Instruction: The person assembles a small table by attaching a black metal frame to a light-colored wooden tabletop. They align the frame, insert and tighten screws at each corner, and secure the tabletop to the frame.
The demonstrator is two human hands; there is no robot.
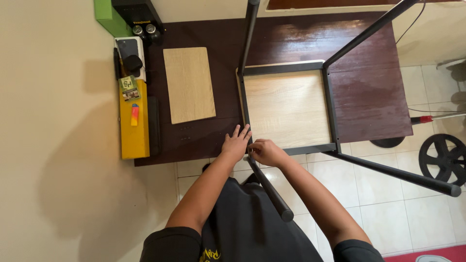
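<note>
An upturned small table lies on a dark brown desk: a light wood top in a black metal frame, with black legs pointing up toward me. My left hand rests flat with spread fingers at the frame's near left corner. My right hand is curled at the base of the nearest black leg, pinching something there too small to make out.
A loose light wood board lies on the desk to the left. A yellow box with small items stands along the wall. A black wheel stands on the white floor tiles at right.
</note>
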